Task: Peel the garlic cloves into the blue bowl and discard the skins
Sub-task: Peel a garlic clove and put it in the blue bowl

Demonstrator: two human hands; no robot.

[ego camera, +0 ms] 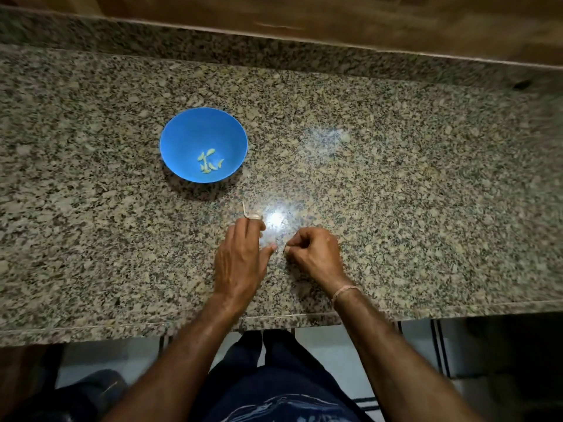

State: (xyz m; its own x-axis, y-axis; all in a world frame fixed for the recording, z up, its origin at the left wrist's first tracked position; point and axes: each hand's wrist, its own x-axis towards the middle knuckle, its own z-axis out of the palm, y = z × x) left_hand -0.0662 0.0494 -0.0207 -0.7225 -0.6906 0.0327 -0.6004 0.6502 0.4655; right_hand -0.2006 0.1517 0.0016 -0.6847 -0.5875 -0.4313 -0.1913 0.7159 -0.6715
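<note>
While left grip (pixel 239 259) touches garlic skin (pixel 251 213), blue bowl (pixel 182 130) sits beyond.

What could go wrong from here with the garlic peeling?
1. The pale skin scrap at the fingertips of the left hand blends into the speckled counter; with the glare beside it, bits could be missed at cleanup.
2. The right hand is curled and hides whatever it holds; a skin mistaken for a clove might land in the blue bowl among the peeled cloves.
3. The bowl stands apart from both hands, so a carried clove could drop on the way.
</note>
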